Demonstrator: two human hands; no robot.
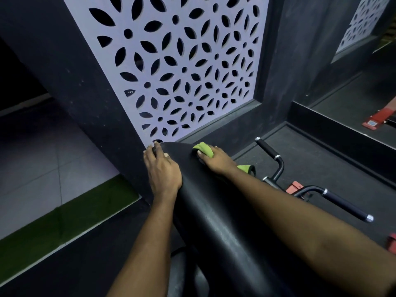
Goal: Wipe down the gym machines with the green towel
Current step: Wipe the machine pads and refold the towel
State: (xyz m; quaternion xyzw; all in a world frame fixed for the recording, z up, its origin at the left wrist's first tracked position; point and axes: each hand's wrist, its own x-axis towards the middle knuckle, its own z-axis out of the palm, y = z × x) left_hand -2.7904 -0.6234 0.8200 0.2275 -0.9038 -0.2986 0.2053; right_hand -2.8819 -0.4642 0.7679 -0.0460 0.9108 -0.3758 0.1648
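1. A person leans over a gym machine. Both bare forearms reach forward along its black pad [216, 215], a long glossy vinyl surface that runs toward the wall.
2. Left hand [164, 171]: set on the pad's left shoulder near the far end. The fingers [150, 154] are curled over the edge and the thumb lies on top of the vinyl. The hand grips the pad.
3. Right hand [217, 160]: palm down on the far end of the pad, right side. The fingers are closed round the green towel [204, 149], which is bunched under the hand and pressed against the vinyl.
4. Towel position: one fold shows ahead of the hand on top of the pad. A second bit of it sticks out behind the hand at the pad's right edge.
5. The hands are near each other but apart, with bare vinyl between them.
6. To the right of the pad and lower down is a dark bent bar. It carries a far grip handle [269, 149] and a near grip handle [347, 209], both black with metal end caps and both well apart from the hands.
7. A red part [294, 186] shows just beside the bar, low down. I cannot tell what it is.
8. Surroundings:
   - Straight ahead, a pale lattice panel [182, 61] with petal cut-outs is set in a dark wall.
   - At right is a mirror [364, 86].
   - At left are a green turf strip [64, 217] and a tiled floor [32, 159].
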